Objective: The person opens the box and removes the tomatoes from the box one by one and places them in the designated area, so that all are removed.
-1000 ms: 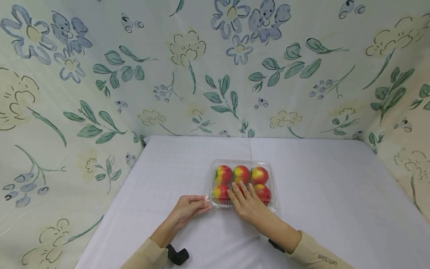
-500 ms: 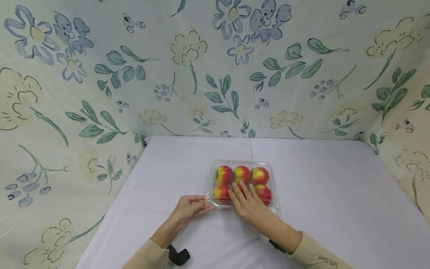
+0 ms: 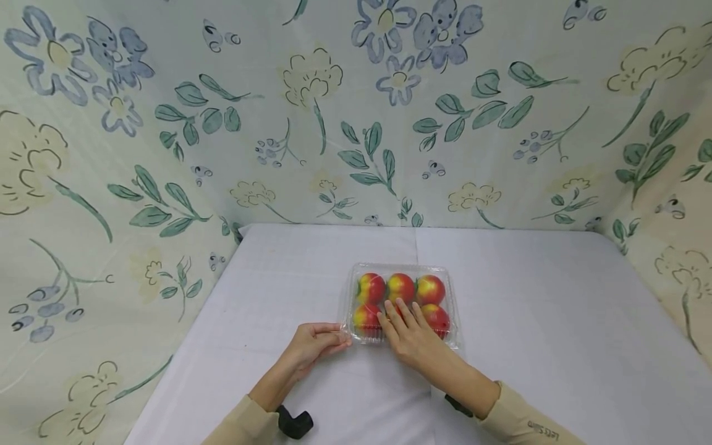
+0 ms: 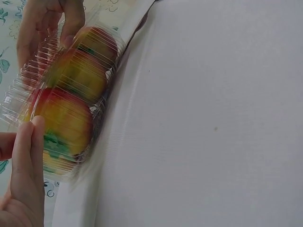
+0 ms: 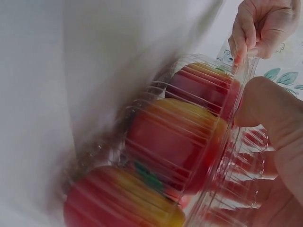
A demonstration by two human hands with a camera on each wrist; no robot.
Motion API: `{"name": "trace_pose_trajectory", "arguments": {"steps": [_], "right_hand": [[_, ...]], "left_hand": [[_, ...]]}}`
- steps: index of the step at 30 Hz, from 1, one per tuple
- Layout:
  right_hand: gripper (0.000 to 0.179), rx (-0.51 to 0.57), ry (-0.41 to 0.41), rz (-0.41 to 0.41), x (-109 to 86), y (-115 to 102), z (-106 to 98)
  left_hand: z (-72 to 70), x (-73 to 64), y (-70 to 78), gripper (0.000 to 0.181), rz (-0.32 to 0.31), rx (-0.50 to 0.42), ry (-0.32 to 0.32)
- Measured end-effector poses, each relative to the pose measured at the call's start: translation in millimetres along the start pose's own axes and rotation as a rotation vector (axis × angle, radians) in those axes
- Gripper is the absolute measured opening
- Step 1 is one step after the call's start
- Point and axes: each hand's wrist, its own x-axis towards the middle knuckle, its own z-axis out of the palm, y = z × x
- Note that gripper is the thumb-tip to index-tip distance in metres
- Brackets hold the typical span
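Note:
A clear plastic clamshell container lies on the white cloth with its lid down. Through it show several red-and-yellow apples in two rows; one in the near row is mostly covered by a hand. My left hand pinches the near left corner of the rim between thumb and fingers, as the right wrist view also shows. Spread over the lid, my right hand rests with straight fingers on its near middle. In the right wrist view, green leaf pieces sit among the apples.
A white cloth covers the table. Floral fabric hangs behind it and at both sides. Black wrist straps or mounts sit below the forearms, near beige sleeves.

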Motion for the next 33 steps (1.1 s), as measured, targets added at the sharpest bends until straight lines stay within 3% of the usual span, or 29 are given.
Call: {"name": "trace_pose_trajectory", "arguments": {"steps": [11,23,28,33], "right_hand": [[0.057,0.043,-0.058,0.003,1.3,2.7,-4.5],[0.053,0.077,0.045,-0.024,0.5,11.1,-0.9],[0.03,0.082,0.113,-0.036,0.8,14.6,0.0],[0.052,0.072,0.167,-0.045,2.6,17.7,-0.8]], "left_hand": [[-1.7,-1.1,-0.5,0.038,-0.011,-0.007,-0.007],[-2.4,-1.1,0.5,0.038,-0.024,-0.02,-0.026],[-2.8,-1.1,1.2,0.038,-0.029,-0.016,-0.033],[-3.0,-0.6,2.2,0.038,-0.031,-0.027,-0.035]]}}
